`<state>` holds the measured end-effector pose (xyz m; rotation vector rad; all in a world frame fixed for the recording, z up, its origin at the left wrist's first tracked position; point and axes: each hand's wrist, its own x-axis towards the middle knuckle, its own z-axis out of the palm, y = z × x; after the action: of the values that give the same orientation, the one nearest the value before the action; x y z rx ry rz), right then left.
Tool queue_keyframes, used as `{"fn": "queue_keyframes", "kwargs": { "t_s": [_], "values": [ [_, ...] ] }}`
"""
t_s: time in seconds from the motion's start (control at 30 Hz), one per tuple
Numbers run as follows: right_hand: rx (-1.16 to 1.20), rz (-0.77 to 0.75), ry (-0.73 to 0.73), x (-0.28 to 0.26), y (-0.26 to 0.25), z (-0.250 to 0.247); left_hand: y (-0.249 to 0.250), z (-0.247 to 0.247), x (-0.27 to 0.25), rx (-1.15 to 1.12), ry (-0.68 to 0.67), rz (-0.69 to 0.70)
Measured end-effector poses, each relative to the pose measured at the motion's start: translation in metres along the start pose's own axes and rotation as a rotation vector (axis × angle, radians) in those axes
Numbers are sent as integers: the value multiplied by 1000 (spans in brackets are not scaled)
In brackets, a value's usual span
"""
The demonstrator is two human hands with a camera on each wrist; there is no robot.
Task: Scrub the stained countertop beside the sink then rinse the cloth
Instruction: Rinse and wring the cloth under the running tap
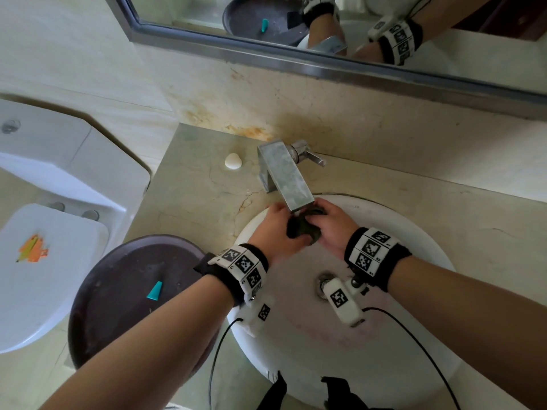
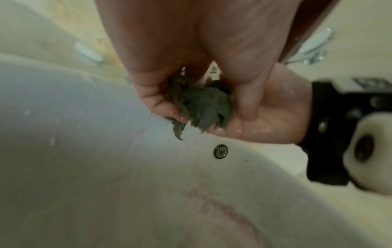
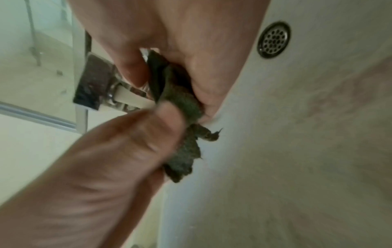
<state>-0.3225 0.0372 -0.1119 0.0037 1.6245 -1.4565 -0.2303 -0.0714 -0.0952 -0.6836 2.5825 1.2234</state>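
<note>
Head view: the left hand and right hand hold the dark cloth bunched between them, just under the faucet spout and over the sink. The fingers of both hands are curled round the cloth. The table to the left carries a white soap.

Left wrist view: the left fingers clamp the wet cloth above the overflow hole; frayed ends hang free.

Right wrist view: the right fingers pinch the cloth against the left hand. Running water cannot be confirmed.

Procedure, as judged: keep the cloth under the spout, knead and twist it in opposing directions, and keep it over the basin so that runoff stays off the table.
</note>
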Motion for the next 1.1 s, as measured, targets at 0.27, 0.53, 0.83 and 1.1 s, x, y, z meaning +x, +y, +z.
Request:
{"fn": "queue_keyframes", "kwargs": {
  "t_s": [0.27, 0.53, 0.83, 1.1],
  "values": [
    [-47, 11, -36, 2, -8, 4, 5, 10, 9, 306, -73, 49],
    [-405, -120, 29, 3, -8, -4, -3, 8, 16, 104, 51, -64],
    [-436, -4, -31, 0, 2, 8, -3, 18, 21, -121, 0, -20],
    [-554, 32, -91, 3, 1, 8, 1, 5, 20, 261, -120, 91]
  ]
}}
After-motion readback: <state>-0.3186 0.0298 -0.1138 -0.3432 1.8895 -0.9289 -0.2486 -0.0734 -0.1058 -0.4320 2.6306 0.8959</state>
